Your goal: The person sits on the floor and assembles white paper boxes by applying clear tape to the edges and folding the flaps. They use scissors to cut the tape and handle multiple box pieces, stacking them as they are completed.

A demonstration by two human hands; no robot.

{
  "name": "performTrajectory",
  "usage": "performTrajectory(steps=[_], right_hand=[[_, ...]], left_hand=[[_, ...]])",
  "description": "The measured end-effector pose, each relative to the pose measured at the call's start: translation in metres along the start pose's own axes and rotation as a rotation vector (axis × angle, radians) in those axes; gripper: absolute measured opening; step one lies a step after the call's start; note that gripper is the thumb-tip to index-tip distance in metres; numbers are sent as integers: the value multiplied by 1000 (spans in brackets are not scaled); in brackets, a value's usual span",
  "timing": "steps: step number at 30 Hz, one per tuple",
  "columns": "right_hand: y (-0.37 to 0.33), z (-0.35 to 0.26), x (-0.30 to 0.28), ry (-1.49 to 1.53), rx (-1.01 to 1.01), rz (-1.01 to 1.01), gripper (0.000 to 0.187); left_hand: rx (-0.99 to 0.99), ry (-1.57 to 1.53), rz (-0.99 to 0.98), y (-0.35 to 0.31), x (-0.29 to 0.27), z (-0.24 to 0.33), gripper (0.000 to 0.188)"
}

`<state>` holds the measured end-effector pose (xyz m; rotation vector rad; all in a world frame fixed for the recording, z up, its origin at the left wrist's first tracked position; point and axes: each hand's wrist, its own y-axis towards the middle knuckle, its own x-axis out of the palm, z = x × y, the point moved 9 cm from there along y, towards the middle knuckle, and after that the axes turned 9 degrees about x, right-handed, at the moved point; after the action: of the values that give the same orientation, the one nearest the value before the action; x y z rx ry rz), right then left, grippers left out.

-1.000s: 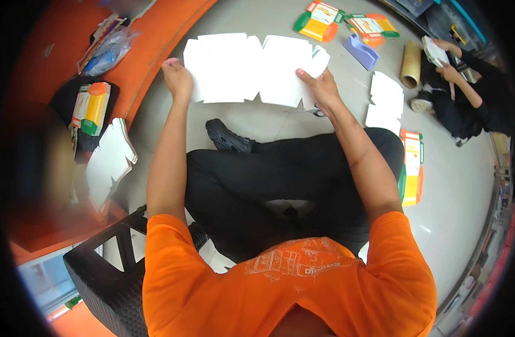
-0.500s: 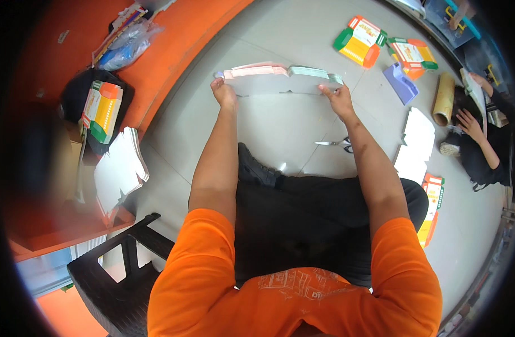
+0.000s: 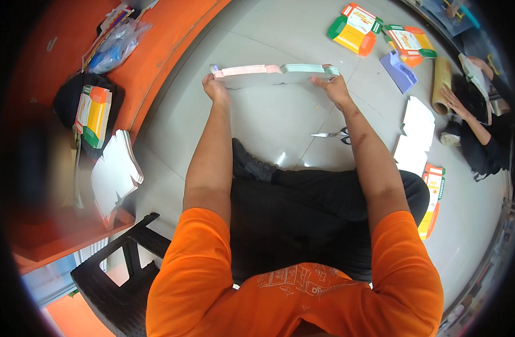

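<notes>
Between my two hands is a stack of flat cardboard box blanks [image 3: 263, 81], held out in front of me above the floor. Its near face is pale grey, while the far edge shows pink layers on the left and mint-green ones on the right. My left hand [image 3: 216, 90] is closed on the left end, fingers partly hidden behind it. At the right end, my right hand [image 3: 335, 91] grips the stack with the thumb on the near face. A pair of scissors [image 3: 329, 135] lies on the floor closer to me, near my right forearm.
Printed box blanks [image 3: 355, 31] and a purple piece [image 3: 398, 72] lie at far right. White blanks [image 3: 413, 135] rest right of my knee. Another person's hand [image 3: 456, 104] is near a brown roll [image 3: 440, 87]. On my left are an orange shelf [image 3: 173, 50] and black stool [image 3: 131, 264].
The stack has tipped so that less of its grey face shows, and its layered edge looks more even. Both hands still hold its ends. The other person's hand has moved toward the brown roll.
</notes>
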<state>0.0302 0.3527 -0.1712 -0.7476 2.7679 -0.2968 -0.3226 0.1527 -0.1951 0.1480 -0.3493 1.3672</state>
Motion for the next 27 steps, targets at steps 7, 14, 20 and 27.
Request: performTrajectory(steps=[7, 14, 20, 27], right_hand=[[-5, -2, -1, 21, 6, -11, 53], [-7, -2, 1, -55, -1, -56, 53], [-13, -10, 7, 28, -9, -87, 53], [-91, -79, -10, 25, -95, -16, 48]], left_hand=[[-38, -6, 16, 0, 0, -13, 34], [-87, -1, -28, 5, 0, -29, 33], [-81, -81, 22, 14, 9, -27, 30], [-83, 163, 20, -12, 46, 69, 27]])
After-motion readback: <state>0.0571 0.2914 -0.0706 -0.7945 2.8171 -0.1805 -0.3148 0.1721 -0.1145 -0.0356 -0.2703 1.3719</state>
